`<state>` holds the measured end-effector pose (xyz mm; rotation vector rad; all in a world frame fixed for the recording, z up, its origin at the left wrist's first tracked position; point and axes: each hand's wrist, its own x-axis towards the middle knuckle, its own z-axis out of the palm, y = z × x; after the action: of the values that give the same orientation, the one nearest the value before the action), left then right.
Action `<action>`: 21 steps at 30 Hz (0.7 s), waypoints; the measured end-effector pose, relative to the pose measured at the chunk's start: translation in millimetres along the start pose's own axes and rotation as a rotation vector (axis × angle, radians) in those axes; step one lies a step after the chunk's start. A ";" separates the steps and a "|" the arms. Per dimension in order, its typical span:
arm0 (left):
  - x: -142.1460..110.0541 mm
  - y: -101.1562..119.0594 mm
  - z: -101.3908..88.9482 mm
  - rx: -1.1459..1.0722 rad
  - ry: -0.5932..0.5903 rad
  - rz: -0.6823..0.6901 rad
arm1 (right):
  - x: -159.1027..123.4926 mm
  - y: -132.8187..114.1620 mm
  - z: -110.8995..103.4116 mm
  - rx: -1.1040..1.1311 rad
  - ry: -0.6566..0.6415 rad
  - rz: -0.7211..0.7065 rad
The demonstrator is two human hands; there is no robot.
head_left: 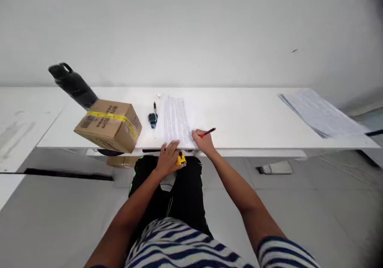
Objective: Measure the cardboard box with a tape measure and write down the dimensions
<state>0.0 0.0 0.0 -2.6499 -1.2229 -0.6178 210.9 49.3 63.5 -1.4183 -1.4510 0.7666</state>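
My right hand (204, 141) is closed around a red pen (207, 132) at the lower right corner of a printed sheet of paper (176, 118). The pen's tip is hidden by the fingers. My left hand (168, 159) has its fingertips over the sheet's lower edge at the front of the desk. A yellow tape measure (181, 159) sits against its thumb side, just past the desk edge, apparently held under the palm; part of it is hidden. Beyond the left hand, a dark wristwatch-like device (152, 118) and a black pen (154, 108) lie beside the sheet.
A cardboard box (109, 125) with yellow tape stands on the white desk (239, 118) at left, a dark bottle (74, 85) behind it. More printed sheets (321, 112) lie at the right end. A wall (191, 32) rises behind the desk, and a brown box (122, 161) is underneath.
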 end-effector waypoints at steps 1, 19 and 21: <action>-1.2 -1.8 2.9 0.014 0.001 0.005 | 0.5 1.5 1.5 0.013 -0.025 -0.014; -2.0 -9.2 7.6 -0.017 0.029 0.015 | 1.9 0.9 5.8 0.053 0.006 0.007; -2.0 -9.1 7.8 -0.016 0.016 0.007 | 1.8 1.4 5.7 0.049 -0.027 0.003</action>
<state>-5.7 7.0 -8.2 -2.6558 -1.2086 -0.6491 206.4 52.2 60.5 -1.3786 -1.4414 0.8207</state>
